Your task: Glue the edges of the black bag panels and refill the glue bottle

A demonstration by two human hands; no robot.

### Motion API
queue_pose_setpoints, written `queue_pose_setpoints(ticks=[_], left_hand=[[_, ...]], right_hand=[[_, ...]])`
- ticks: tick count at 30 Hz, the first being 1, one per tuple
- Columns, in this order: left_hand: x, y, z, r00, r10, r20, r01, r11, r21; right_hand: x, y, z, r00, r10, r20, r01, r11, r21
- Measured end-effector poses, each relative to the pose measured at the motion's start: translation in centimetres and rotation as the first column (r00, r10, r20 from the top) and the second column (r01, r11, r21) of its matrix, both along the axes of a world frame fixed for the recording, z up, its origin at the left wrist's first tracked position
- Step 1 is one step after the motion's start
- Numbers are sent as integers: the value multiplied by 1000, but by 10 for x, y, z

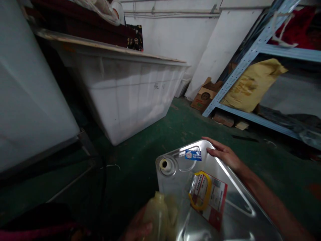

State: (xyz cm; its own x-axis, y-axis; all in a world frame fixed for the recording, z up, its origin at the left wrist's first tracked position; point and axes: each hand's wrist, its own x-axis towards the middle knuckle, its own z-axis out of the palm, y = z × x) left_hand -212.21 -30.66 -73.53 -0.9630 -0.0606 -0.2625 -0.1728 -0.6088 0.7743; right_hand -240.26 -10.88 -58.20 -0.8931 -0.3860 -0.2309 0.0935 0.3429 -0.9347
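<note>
Gripping a metal can [218,170], the right hand [227,158] bends its fingers over the far right edge; the left hand [139,227] (blurred), nearer the open spout [168,166], curls around a translucent bottle [156,214], long axis pointing roughly spoutward.

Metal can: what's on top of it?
An open spout, a blue sticker, a yellow handle and a printed label. The handle covers part of the label; the plastic bottle in the left hand hides part of the can.
</note>
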Motion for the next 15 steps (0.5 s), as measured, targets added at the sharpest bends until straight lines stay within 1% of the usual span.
queue_pose_setpoints(ticks=[4, 6, 8, 10, 12, 15], left_hand=[[-10, -33, -20, 993, 114, 7, -114, 993, -35], [-21, -43, -30, 986, 167, -7, -166, 979, -114], [-34, -48, -39, 982, 188, -36, -191, 958, -216], [-46, -50, -47, 981, 189, -51, -195, 938, -286], [-54, -52, -54, 979, 200, -37, -202, 930, -308], [-57, -53, -66, 977, 211, 24, -196, 939, -282]], right_hand=[[6, -4, 3, 1000, -5, 19, 4, 997, 72], [11, -10, 4, 1000, -6, 4, 5, 996, 91], [15, -16, 4, 1000, 24, -4, -24, 993, 118], [19, -21, 5, 998, 68, 8, -69, 983, 168], [21, -26, 6, 997, 77, 7, -77, 976, 204], [24, -30, 6, 999, 50, -6, -48, 976, 212]])
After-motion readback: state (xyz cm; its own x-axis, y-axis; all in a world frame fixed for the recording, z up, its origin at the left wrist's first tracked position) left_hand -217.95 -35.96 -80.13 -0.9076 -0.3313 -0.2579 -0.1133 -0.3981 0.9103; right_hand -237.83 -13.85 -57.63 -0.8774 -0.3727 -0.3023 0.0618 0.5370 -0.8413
